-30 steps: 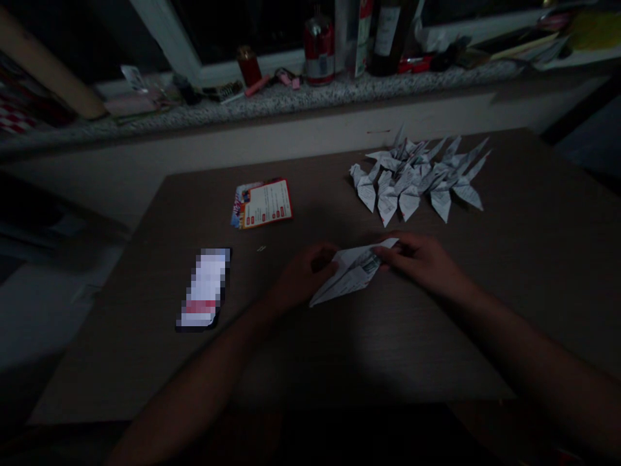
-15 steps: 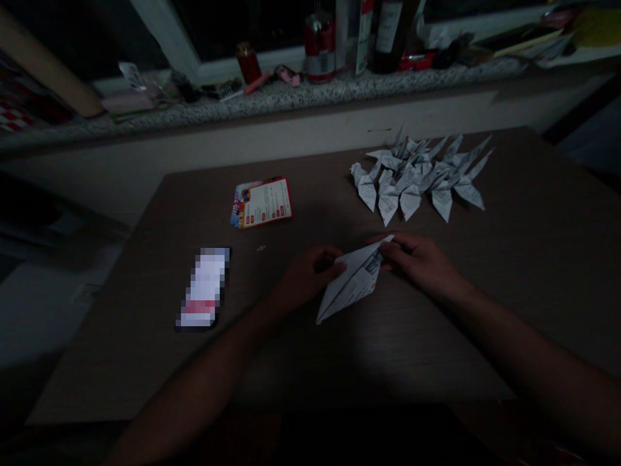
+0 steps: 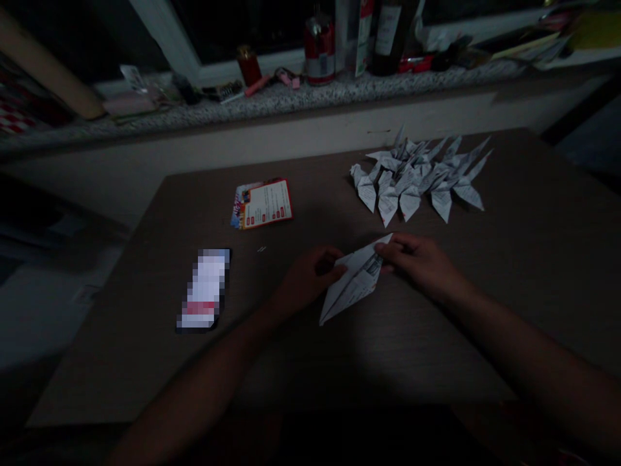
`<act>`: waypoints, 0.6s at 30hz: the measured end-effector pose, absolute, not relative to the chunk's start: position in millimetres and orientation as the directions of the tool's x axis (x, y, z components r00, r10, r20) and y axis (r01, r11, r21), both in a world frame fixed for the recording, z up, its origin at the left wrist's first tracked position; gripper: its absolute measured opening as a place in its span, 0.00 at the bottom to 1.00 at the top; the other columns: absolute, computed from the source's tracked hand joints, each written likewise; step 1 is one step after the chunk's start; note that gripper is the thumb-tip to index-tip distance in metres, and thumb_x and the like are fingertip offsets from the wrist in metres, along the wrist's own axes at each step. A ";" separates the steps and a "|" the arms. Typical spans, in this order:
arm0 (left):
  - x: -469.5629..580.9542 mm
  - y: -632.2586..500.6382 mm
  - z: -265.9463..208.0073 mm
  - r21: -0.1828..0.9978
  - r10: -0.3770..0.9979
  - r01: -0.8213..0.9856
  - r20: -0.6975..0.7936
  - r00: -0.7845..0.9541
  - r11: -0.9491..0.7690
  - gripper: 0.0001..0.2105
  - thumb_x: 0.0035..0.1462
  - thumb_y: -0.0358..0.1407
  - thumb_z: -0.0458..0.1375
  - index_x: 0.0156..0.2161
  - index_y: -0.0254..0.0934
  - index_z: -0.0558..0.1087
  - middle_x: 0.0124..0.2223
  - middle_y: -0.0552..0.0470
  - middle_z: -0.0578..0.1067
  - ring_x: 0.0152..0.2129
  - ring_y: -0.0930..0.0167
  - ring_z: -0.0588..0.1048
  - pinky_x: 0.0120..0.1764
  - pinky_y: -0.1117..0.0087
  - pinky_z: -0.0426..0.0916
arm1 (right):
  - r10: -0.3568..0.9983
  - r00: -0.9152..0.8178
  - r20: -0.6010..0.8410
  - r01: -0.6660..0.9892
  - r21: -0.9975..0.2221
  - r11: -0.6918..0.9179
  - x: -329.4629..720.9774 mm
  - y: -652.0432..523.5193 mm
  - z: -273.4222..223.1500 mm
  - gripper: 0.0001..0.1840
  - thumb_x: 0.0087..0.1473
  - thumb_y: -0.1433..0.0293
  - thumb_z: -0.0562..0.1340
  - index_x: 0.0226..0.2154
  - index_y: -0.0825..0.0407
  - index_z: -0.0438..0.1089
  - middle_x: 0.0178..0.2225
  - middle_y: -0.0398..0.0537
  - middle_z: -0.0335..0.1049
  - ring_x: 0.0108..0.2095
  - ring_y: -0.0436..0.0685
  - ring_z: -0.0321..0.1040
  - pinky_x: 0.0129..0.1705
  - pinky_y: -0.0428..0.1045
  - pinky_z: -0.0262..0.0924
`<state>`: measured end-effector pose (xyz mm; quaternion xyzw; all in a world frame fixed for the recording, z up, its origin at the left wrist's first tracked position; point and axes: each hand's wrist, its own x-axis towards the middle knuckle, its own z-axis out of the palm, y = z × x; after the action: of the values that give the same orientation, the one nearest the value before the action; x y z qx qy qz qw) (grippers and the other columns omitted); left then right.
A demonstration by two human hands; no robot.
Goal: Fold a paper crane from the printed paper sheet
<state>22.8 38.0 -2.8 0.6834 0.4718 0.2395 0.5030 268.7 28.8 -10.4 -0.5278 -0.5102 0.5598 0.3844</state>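
A folded sheet of printed paper [image 3: 353, 285], shaped like a long diamond, is held a little above the table between my two hands. My left hand [image 3: 310, 275] pinches its left edge, thumb on top and fingers behind. On the other side, my right hand [image 3: 410, 259] grips the upper right edge near the far tip, its thumb pressing on the face. The lower tip points toward me. Beyond my hands stand several folded paper cranes [image 3: 417, 178] in a cluster, made of similar printed paper.
A phone [image 3: 204, 291] with a lit, blurred screen lies on the wooden table [image 3: 145, 362] at left. Printed cards [image 3: 266, 204] rest farther back. Along the stone windowsill [image 3: 272, 100] stand a red can [image 3: 320, 55], a dark bottle [image 3: 385, 39], a small jar [image 3: 248, 68] and clutter.
My right thumb has slid slightly left along the paper's upper edge, and the paper has tilted a little. My left hand keeps its pinch in nearly the same place.
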 end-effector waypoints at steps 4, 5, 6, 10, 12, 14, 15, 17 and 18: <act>20.7 39.5 -6.2 0.911 0.877 0.407 -0.145 0.459 -0.062 0.13 0.61 0.43 0.64 0.46 0.38 0.75 0.40 0.51 0.80 0.36 0.68 0.78 0.37 0.68 0.72 | 0.963 -0.156 -0.220 0.008 -0.975 -0.222 269.2 29.3 -17.0 0.19 0.53 0.50 0.71 0.33 0.48 0.77 0.35 0.48 0.81 0.37 0.58 0.79 0.41 0.53 0.77; 20.2 39.8 -6.9 0.915 0.875 0.400 -0.146 0.462 -0.058 0.13 0.61 0.43 0.64 0.46 0.38 0.75 0.40 0.51 0.80 0.36 0.68 0.78 0.37 0.69 0.72 | 0.962 -0.158 -0.223 -0.008 -0.974 -0.227 269.4 29.3 -18.1 0.18 0.53 0.50 0.71 0.33 0.48 0.77 0.35 0.48 0.81 0.37 0.58 0.79 0.41 0.53 0.77; 19.9 39.9 -7.3 0.919 0.872 0.392 -0.150 0.465 -0.051 0.13 0.61 0.43 0.64 0.46 0.38 0.75 0.40 0.51 0.80 0.36 0.68 0.78 0.37 0.69 0.72 | 0.961 -0.159 -0.225 -0.017 -0.973 -0.231 269.5 29.3 -18.9 0.18 0.53 0.51 0.71 0.33 0.49 0.77 0.35 0.48 0.80 0.38 0.58 0.79 0.41 0.52 0.77; 19.3 40.1 -7.2 0.916 0.855 0.397 -0.159 0.493 -0.059 0.12 0.62 0.41 0.63 0.48 0.38 0.76 0.41 0.50 0.80 0.37 0.68 0.79 0.38 0.69 0.72 | 0.960 -0.163 -0.226 -0.026 -0.972 -0.233 268.8 28.8 -17.7 0.17 0.54 0.53 0.72 0.32 0.49 0.77 0.32 0.46 0.79 0.35 0.55 0.78 0.40 0.51 0.77; 19.1 40.2 -6.8 0.909 0.846 0.408 -0.150 0.511 -0.086 0.12 0.63 0.41 0.62 0.49 0.39 0.77 0.42 0.50 0.81 0.37 0.68 0.79 0.39 0.69 0.71 | 0.962 -0.153 -0.226 -0.031 -0.972 -0.233 268.0 28.4 -15.7 0.17 0.53 0.53 0.72 0.35 0.48 0.78 0.32 0.45 0.78 0.34 0.55 0.78 0.39 0.50 0.77; 18.8 40.1 -6.6 0.902 0.841 0.419 -0.143 0.522 -0.107 0.12 0.63 0.41 0.62 0.49 0.39 0.78 0.43 0.50 0.81 0.38 0.68 0.78 0.40 0.68 0.71 | 0.964 -0.144 -0.223 -0.038 -0.972 -0.231 267.5 28.2 -14.5 0.18 0.52 0.53 0.73 0.39 0.48 0.78 0.33 0.45 0.79 0.35 0.55 0.78 0.38 0.51 0.77; 18.6 40.0 -6.5 0.900 0.840 0.421 -0.138 0.525 -0.115 0.12 0.64 0.41 0.62 0.49 0.39 0.78 0.43 0.50 0.81 0.38 0.68 0.78 0.40 0.68 0.71 | 0.965 -0.145 -0.220 -0.040 -0.973 -0.228 267.4 28.1 -14.4 0.18 0.52 0.53 0.72 0.40 0.48 0.78 0.34 0.45 0.79 0.35 0.56 0.78 0.38 0.51 0.77; 18.1 39.6 -6.4 0.897 0.837 0.423 -0.129 0.532 -0.131 0.12 0.64 0.41 0.62 0.49 0.39 0.78 0.44 0.51 0.81 0.38 0.68 0.78 0.41 0.68 0.71 | 0.967 -0.149 -0.207 -0.037 -0.976 -0.214 267.9 28.2 -14.9 0.17 0.53 0.53 0.72 0.39 0.48 0.78 0.34 0.46 0.79 0.35 0.56 0.78 0.38 0.50 0.77; 17.8 39.4 -6.3 0.897 0.833 0.421 -0.128 0.538 -0.134 0.12 0.64 0.41 0.62 0.49 0.39 0.78 0.44 0.51 0.81 0.38 0.68 0.78 0.41 0.68 0.71 | 0.969 -0.150 -0.197 -0.033 -0.978 -0.204 268.3 28.3 -15.3 0.17 0.54 0.53 0.71 0.38 0.48 0.78 0.34 0.46 0.80 0.35 0.55 0.78 0.38 0.50 0.76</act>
<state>17.8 39.4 -6.3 0.7235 0.4333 0.2083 0.4953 268.3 28.3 -15.3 -0.4979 -0.4699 0.5952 0.4207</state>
